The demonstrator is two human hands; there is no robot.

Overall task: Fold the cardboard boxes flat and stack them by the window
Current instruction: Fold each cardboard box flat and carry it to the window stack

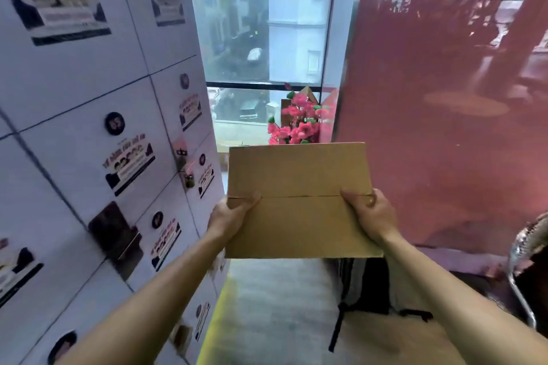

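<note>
The flattened cardboard box (pixel 299 201) is held out level between both hands, the left hand (pixel 229 215) gripping its left edge and the right hand (pixel 372 212) its right edge, thumbs on top. Folding looks finished; this seems the carrying step, down the narrow aisle toward the window (pixel 261 35), where it must be lowered beside the pink flowers (pixel 293 121)

Grey floor (pixel 267 305) at lower centre, with yellow strip (pixel 218 314) along its left edge.
</note>
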